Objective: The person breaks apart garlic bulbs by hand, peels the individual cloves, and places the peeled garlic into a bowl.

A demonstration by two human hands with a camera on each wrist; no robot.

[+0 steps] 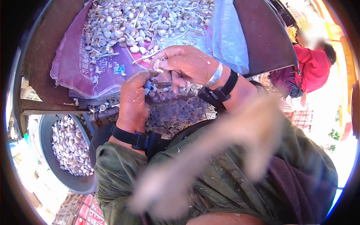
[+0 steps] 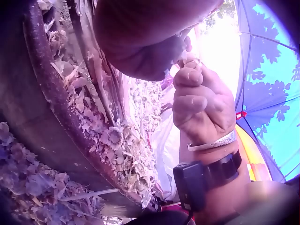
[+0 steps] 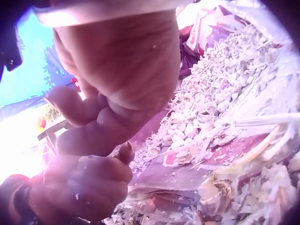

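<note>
Both hands meet at the near edge of the sack, fingertips together around a pale piece of garlic [image 1: 159, 66]. The right hand [image 1: 189, 65] pinches this piece between curled thumb and fingers, and a thin dry stalk [image 1: 146, 57] lies against its fingertips. From the left, the left hand [image 1: 133, 97] curls its fingers and thumb in to the same piece; something dark grey shows under its fingers, its kind unclear. In the left wrist view, whitish garlic skin [image 2: 180, 63] shows between the hands. Loose garlic cloves [image 1: 135, 32] are heaped on the purple sack [image 1: 108, 75] beyond.
A grey basin [image 1: 47, 140] of garlic cloves stands at the lower left. Papery skins [image 1: 180, 116] lie below the table edge. Clear plastic [image 1: 228, 37] covers the sack's right side. A person in red [image 1: 313, 65] sits at the right. A blurred tan shape [image 1: 213, 150] crosses the foreground.
</note>
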